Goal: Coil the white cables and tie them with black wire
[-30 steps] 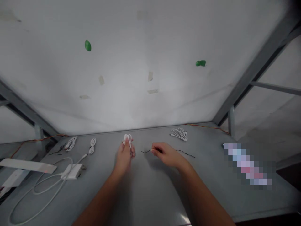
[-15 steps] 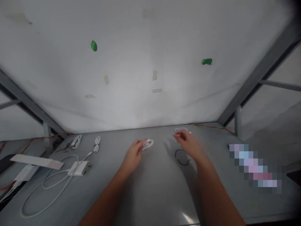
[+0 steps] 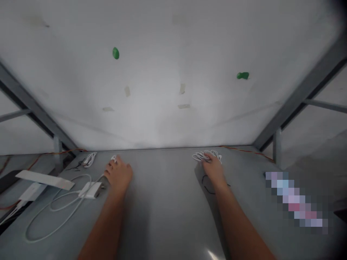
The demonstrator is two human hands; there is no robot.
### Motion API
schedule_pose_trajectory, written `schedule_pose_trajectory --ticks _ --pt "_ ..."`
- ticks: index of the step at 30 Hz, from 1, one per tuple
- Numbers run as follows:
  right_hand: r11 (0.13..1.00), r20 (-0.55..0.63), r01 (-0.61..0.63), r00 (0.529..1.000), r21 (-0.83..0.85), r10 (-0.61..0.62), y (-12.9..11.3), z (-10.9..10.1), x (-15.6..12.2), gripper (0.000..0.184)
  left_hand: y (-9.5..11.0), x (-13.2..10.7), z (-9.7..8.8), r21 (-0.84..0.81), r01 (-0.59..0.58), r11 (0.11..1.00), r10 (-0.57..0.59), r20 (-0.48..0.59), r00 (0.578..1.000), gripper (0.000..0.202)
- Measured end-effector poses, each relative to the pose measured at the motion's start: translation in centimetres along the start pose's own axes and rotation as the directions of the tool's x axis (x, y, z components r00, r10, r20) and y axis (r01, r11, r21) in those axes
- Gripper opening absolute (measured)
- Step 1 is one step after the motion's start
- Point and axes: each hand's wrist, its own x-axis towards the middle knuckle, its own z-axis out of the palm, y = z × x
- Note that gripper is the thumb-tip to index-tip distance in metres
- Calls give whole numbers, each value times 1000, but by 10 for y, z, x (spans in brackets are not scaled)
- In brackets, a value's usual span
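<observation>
1. The left arm [image 3: 105,224] reaches forward to about 11 o'clock, and the left hand [image 3: 118,174] lies palm down with its knuckles up. Its fingers curl forward over a small white cable coil [image 3: 114,158], which is mostly hidden. I cannot tell whether the hand is gripping it or only touching it.
2. The right arm [image 3: 238,224] reaches to about 1 o'clock, and the right hand [image 3: 213,168] is also palm down, with its fingers bent over a white earphone coil [image 3: 201,156]. The coil sticks out past the fingertips on the 11 o'clock side. The hand is closed around part of it, but I cannot tell how firmly.
3. A thin black wire [image 3: 208,186] lies in a loose loop on the gray table [image 3: 168,220], right under the right wrist and partly hidden by it.
4. At about 10 o'clock, just beside the left hand, sits a white power adapter [image 3: 90,190]. A long white cable [image 3: 54,208] runs from it in wide loops toward 9 o'clock.
5. Farther toward 10 o'clock are a bundled white cable [image 3: 90,159] and a thin dark wire [image 3: 73,167].
6. Past the adapter, at about 9 o'clock, lies a flat white strip [image 3: 45,179].
7. An orange wire [image 3: 244,150] runs along the far table edge at about 1 o'clock.
8. At about 3 o'clock, a blurred patch [image 3: 296,202] hides whatever lies there.
</observation>
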Motion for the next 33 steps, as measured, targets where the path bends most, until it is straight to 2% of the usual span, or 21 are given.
schedule_pose_trajectory --ticks 2,5,8,11,12,14,16,17,19,21,24,29,33 --pt "974 -107 -22 994 -224 -2 1 -8 1 27 -14 11 0 44 55 998 -56 16 998 50" --pt "945 -128 -44 992 -325 2 -13 -7 -5 18 -19 20 3 5 -14 1000 14 85 996 42" --pt "978 -20 22 999 -207 -27 -36 9 -16 15 -5 19 7 -132 -118 984 133 114 984 36" --pt "994 136 84 988 -74 -74 -57 29 -32 14 22 5 12 -428 -171 887 250 136 959 34" --pt "994 186 102 978 -46 -92 -64 34 -38 13 32 -2 14 -552 -152 820 284 161 945 34" --pt "989 282 147 948 13 -145 -74 42 -50 12 52 -18 16 -769 26 639 272 257 927 31" --pt "984 366 161 914 73 -177 -81 46 -59 13 69 -35 17 -889 284 360 271 391 880 35" --pt "984 410 141 896 106 -172 -84 48 -62 15 75 -43 16 -902 369 225 287 423 860 40" --pt "982 509 13 854 188 -109 -86 53 -66 24 84 -58 14 -889 456 35 327 442 835 49" --pt "941 592 -187 806 281 -16 -87 58 -66 34 88 -68 11 -876 479 -54 364 429 827 52" --pt "818 630 -423 770 390 98 -84 64 -64 43 89 -76 7 -885 459 -74 405 394 825 47" --pt "679 585 -481 806 555 93 -80 63 -60 46 90 -75 8 -912 405 -67 497 321 806 50" --pt "527 622 -585 772 617 129 -79 58 -57 45 90 -75 10 -920 390 -48 534 306 788 51"
